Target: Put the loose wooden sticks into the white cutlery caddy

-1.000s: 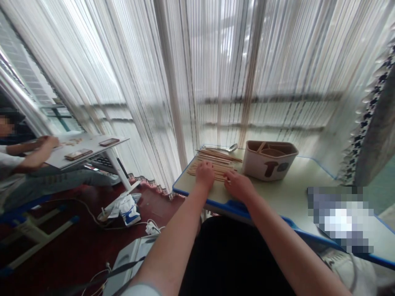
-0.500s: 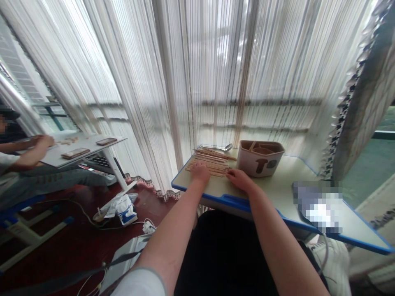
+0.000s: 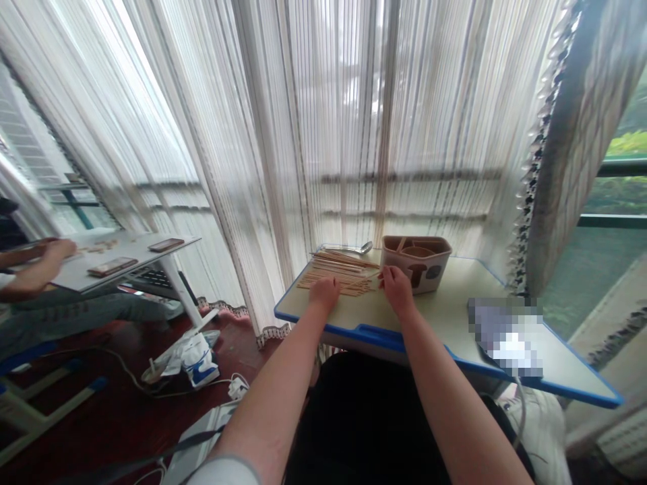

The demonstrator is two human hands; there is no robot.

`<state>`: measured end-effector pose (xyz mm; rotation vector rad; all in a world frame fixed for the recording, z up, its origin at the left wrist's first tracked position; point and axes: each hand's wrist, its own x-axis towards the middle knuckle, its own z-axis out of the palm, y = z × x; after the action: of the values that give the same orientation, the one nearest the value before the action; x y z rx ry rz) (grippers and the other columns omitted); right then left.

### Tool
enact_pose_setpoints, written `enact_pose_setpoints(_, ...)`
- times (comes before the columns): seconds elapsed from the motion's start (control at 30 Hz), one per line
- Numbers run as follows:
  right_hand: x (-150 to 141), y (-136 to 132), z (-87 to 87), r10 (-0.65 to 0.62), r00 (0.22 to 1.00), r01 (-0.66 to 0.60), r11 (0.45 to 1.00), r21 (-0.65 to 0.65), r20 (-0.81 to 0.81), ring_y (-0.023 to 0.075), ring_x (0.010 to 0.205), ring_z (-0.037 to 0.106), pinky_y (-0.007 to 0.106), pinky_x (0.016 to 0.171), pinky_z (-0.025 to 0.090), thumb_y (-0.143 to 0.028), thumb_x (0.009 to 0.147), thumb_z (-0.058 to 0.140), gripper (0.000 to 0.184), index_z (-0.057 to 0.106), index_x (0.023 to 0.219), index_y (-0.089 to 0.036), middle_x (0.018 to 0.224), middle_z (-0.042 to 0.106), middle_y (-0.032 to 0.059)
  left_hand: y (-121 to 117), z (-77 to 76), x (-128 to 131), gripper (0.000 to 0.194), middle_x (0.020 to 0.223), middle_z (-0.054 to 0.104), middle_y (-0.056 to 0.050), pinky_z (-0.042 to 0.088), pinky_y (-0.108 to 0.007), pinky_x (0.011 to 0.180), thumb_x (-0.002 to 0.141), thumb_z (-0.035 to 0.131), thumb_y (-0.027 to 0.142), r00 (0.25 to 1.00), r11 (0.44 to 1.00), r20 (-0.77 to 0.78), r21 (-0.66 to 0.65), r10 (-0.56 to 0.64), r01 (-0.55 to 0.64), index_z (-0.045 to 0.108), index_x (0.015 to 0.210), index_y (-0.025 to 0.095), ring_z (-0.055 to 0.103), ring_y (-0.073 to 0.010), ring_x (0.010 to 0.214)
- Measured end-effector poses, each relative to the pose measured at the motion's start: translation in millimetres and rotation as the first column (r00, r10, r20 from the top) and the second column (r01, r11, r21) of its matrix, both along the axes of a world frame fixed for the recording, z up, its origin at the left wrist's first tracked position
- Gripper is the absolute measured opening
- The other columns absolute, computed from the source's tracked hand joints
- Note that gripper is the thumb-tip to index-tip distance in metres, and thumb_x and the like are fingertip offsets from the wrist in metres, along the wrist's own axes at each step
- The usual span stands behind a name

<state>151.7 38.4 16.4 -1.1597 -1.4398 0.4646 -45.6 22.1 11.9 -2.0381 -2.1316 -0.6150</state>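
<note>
Many thin wooden chopsticks [image 3: 348, 260] lie in loose rows on the desk. My left hand [image 3: 324, 292] rests at their near side with its fingers curled in; what is under the fingers is hidden. My right hand [image 3: 397, 289] is raised a little at the right ends of the rows, fingers pinched on a chopstick [image 3: 374, 275] that points left across the others. Just behind it stands a beige utensil holder [image 3: 433, 275] with brown inner dividers and a mushroom picture. A metal ladle [image 3: 354, 249] lies beyond the chopsticks.
The desk [image 3: 435, 323] has a blue rim. A blurred-out device [image 3: 508, 337] with a cable lies on its right side. Sheer curtains [image 3: 344, 135] hang behind. At left, another person's hands [image 3: 58, 252] are over a white table [image 3: 75, 276] with two phones. Bags and cables lie on the floor.
My right hand has lifted from the desk beside the chopsticks, toward the holder, with a chopstick in its fingers. My left fingers have curled in. The whole view has shifted slightly.
</note>
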Motion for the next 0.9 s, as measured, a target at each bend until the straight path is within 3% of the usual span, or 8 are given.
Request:
enact_pose_setpoints(0.1,-3.1,3.0,-1.3,0.146,0.964,-0.147,0.989,0.011,-0.223,0.0138,0.053,0.058,0.026,0.05,0.044,-0.055,0.079,0.046,0.038,0.052,0.082,-0.018,0.068,0.062,0.0023,-0.8,0.0,1.1,0.039,0.093,0.067,-0.013,0.044,-0.035,0.078,0.092,0.027,0.033,0.998,1.0,-0.052,-0.006,-0.029,0.029,0.061,0.096,0.015,0.063,-0.0232,0.088)
enact_pose_setpoints(0.23,-9.5,2.3,0.7,0.314,0.83,-0.357,0.934,-0.006,-0.462,0.0137,0.06,0.062,0.028,0.059,0.051,-0.051,0.068,0.065,0.04,0.055,0.086,-0.016,0.071,0.063,0.0011,-2.7,1.6,3.2,0.042,0.094,0.067,-0.013,0.045,-0.035,0.079,0.093,0.025,0.034,0.996,0.999,-0.072,-0.024,-0.046,0.044,0.063,0.095,0.015,0.063,-0.0221,0.089)
enact_pose_setpoints(0.37,-13.5,-5.0,4.8,0.4,0.714,-0.514,0.857,-0.041,-0.575,0.0132,0.07,0.064,0.029,0.074,0.053,-0.036,0.058,0.078,0.04,0.061,0.086,-0.015,0.078,0.066,0.0027,-4.3,2.9,4.8,0.043,0.096,0.067,-0.013,0.044,-0.034,0.082,0.094,0.024,0.034,0.997,0.998,-0.064,-0.034,-0.049,0.047,0.062,0.096,0.015,0.062,-0.0204,0.091)
enact_pose_setpoints(0.5,-14.0,-10.9,5.6,0.421,0.652,-0.599,0.796,-0.088,-0.631,0.0143,0.073,0.065,0.029,0.074,0.053,-0.037,0.057,0.078,0.04,0.063,0.086,-0.014,0.086,0.068,0.0066,-4.4,2.6,4.3,0.044,0.094,0.067,-0.012,0.044,-0.034,0.08,0.094,0.023,0.036,0.995,0.997,-0.071,-0.011,-0.073,0.072,0.062,0.093,0.016,0.063,-0.0211,0.09)
enact_pose_setpoints(0.6,-10.6,-13.9,11.0,0.371,0.725,-0.5,0.863,-0.074,-0.58,0.0133,0.069,0.064,0.025,0.063,0.052,-0.043,0.062,0.073,0.038,0.063,0.085,-0.014,0.088,0.068,0.0075,-3.5,1.7,3.2,0.043,0.091,0.067,-0.012,0.044,-0.034,0.078,0.093,0.024,0.035,0.994,0.996,-0.066,0.019,-0.085,0.086,0.062,0.089,0.015,0.063,-0.0217,0.086)
enact_pose_setpoints(0.7,0.7,-17.4,32.1,0.304,0.809,-0.335,0.942,0.03,-0.504,0.0123,0.068,0.062,0.021,0.054,0.048,-0.046,0.068,0.067,0.037,0.062,0.086,-0.014,0.087,0.068,0.0076,-1.2,-0.6,2.7,0.035,0.089,0.066,-0.011,0.044,-0.033,0.078,0.092,0.031,0.036,0.996,0.994,-0.006,0.073,-0.087,0.087,0.059,0.092,0.016,0.063,-0.0208,0.084)
enact_pose_setpoints(0.8,21.1,-23.3,72.4,0.282,0.853,-0.211,0.956,0.203,-0.44,0.0115,0.063,0.061,0.021,0.05,0.047,-0.047,0.074,0.061,0.036,0.06,0.091,-0.015,0.085,0.068,0.0067,2.2,-4.4,3.8,0.029,0.094,0.065,-0.01,0.044,-0.033,0.078,0.087,0.043,0.036,0.994,0.977,0.061,0.195,-0.095,0.081,0.052,0.106,0.015,0.062,-0.0208,0.085)
enact_pose_setpoints(0.9,48.1,-30.1,120.7,0.194,0.909,-0.048,0.928,0.37,-0.369,0.0098,0.06,0.06,0.022,0.051,0.048,-0.045,0.078,0.057,0.03,0.058,0.091,-0.018,0.083,0.067,0.0033,5.8,-7.0,7.9,0.029,0.097,0.063,-0.009,0.044,-0.033,0.082,0.085,0.048,0.033,0.972,0.932,0.036,0.294,-0.231,0.211,0.05,0.11,0.016,0.059,-0.0212,0.092)
